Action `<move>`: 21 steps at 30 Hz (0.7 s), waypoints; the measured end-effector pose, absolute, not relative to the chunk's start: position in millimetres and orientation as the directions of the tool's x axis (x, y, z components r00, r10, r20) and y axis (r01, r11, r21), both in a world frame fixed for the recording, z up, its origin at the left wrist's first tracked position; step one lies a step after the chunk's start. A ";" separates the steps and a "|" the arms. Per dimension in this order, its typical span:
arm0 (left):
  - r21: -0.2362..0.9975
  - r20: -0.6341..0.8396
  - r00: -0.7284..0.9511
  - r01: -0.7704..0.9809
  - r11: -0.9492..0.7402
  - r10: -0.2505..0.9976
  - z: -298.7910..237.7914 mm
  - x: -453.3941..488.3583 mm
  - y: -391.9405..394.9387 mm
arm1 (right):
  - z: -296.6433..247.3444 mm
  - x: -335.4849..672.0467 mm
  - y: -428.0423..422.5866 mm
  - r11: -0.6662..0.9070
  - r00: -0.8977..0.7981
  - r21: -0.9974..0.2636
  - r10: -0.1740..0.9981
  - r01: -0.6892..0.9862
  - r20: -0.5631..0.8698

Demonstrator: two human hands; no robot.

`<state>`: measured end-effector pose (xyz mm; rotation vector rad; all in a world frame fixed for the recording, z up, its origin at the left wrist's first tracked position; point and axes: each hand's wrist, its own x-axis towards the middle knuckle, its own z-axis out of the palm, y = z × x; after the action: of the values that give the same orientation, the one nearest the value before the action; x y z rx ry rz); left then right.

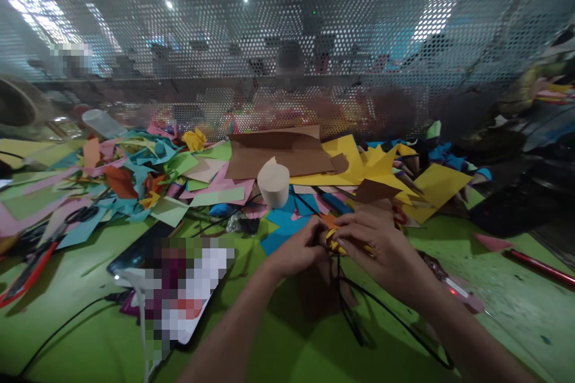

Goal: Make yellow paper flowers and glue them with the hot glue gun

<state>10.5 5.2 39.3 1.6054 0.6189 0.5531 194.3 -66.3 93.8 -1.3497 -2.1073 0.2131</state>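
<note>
My right hand (375, 242) is closed with bent fingers on a small yellow paper piece (333, 240) that looks folded or coiled. My left hand (299, 250) grips the same piece from its left side, fingers curled and partly hidden. Brown paper (318, 290) lies or hangs below the two hands; I cannot tell whether it is joined to the yellow piece. Black cord (345, 305) runs down from near the fingers and loops to the right. Blue paper (287, 233) lies just beyond my left hand, and a cream-coloured roll (274, 185) stands behind it.
Coloured paper scraps (148, 161) cover the back of the green table (251, 335). Orange-handled scissors (33, 272) and a phone-like device (197, 299) with cables lie left. A red pen-like stick (543, 266) and glue gun (453, 287) lie right. A perforated metal screen (269, 24) stands behind.
</note>
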 end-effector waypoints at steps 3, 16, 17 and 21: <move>0.994 0.011 0.740 0.066 -0.089 0.673 39.9 11.0 4.9 | 93.9 194.3 -66.6 0.476 -0.300 -0.430 0.859 0.767 0.415; 0.995 -0.045 0.712 -0.030 0.093 0.701 51.8 11.4 0.2 | 105.3 216.3 -69.3 0.484 -0.135 -0.526 0.812 0.699 0.568; 0.997 -0.038 0.711 -0.025 0.080 0.702 51.6 11.2 0.6 | 105.6 220.5 -72.8 0.461 -0.090 -0.547 0.815 0.699 0.572; 1.000 -0.013 0.704 0.003 0.016 0.710 50.8 10.0 2.4 | 100.7 243.5 -102.7 0.266 0.155 -0.635 0.835 0.726 0.527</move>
<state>10.0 2.4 50.8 1.4672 0.6233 0.6093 243.5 -102.7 100.7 -1.4821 -1.5915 0.1458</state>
